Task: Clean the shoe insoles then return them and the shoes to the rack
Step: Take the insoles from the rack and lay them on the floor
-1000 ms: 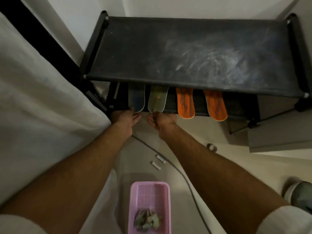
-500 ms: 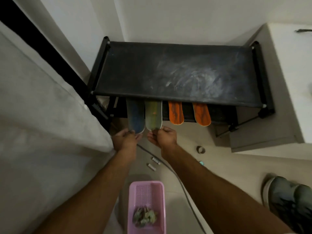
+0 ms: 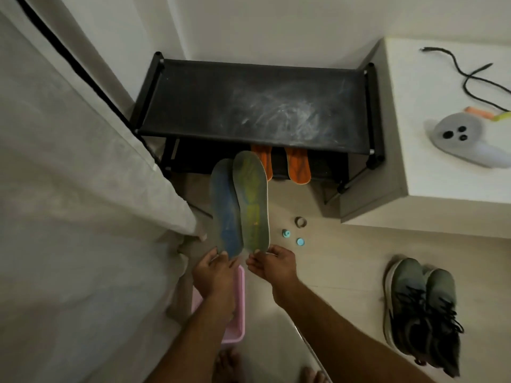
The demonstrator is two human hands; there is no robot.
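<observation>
bare toes (image 3: 226, 366) show at the bottom edge of the floor, and just beyond them a pink basket (image 3: 237, 308) sits half hidden under the left forearm. above it the left hand (image 3: 214, 275) pinches the heel end of the blue insole (image 3: 225, 208) between curled fingertips and thumb, and the right hand (image 3: 272, 264) pinches the heel end of the yellow-green insole (image 3: 253, 200) the same way. both insoles stand out from the hands with their toe ends pointing toward the rack, side by side, the yellow-green one overlapping the blue one's edge. the grey shoes (image 3: 420, 308) lie as a pair on the floor toward its right edge, well apart from the hands. three small round bits lie on the floor just right of the insoles; what they are is too small to tell.

the step in hand looks like carrying this pair clear of the rack for cleaning. to do it well, each pinch should sit firmly on the heel so the long, floppy insole does not droop or twist, and the two should be kept from rubbing dirt onto each other.

farther off, the orange insoles (image 3: 297, 167) poke out from the lower shelf of the black shoe rack (image 3: 249, 106), whose top shelf is smeared with pale dust. a white cabinet (image 3: 431, 189) stands against the rack's right end, carrying a grey controller (image 3: 456, 134) and a black cable (image 3: 470, 81).

no brand, label or writing can be read anywhere.
</observation>
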